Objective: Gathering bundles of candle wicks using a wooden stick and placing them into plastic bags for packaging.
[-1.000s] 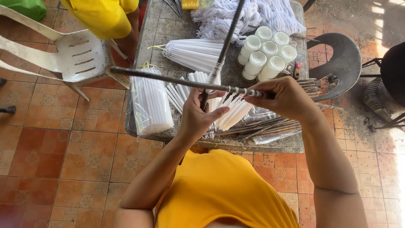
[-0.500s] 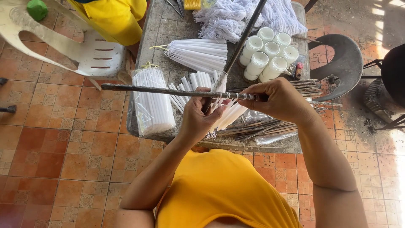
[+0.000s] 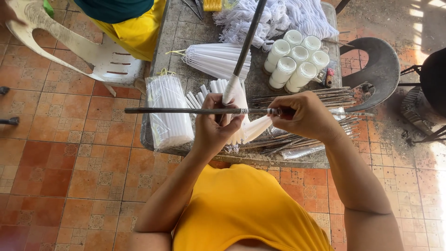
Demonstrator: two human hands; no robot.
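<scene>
My left hand (image 3: 214,124) grips a long thin dark metal rod (image 3: 176,110) held level above the grey table (image 3: 172,37), beside a band of white thread wound on it. My right hand (image 3: 304,115) pinches the same rod further right. A second dark rod (image 3: 248,37) slants up from the left hand toward the far edge, its lower end white. White taper candles (image 3: 253,129) hang under the hands.
A bag of white candles (image 3: 168,111) lies at the table's left, a fan of white wicks (image 3: 213,59) behind it, several white jar candles (image 3: 295,60) at the right, a pile of metal rods (image 3: 306,137) below. A white plastic chair (image 3: 69,44) and a person in yellow stand at the far left.
The view has shifted and drawn closer. Both hands stay on the level rod. The person in yellow has moved nearer the table's far left corner.
</scene>
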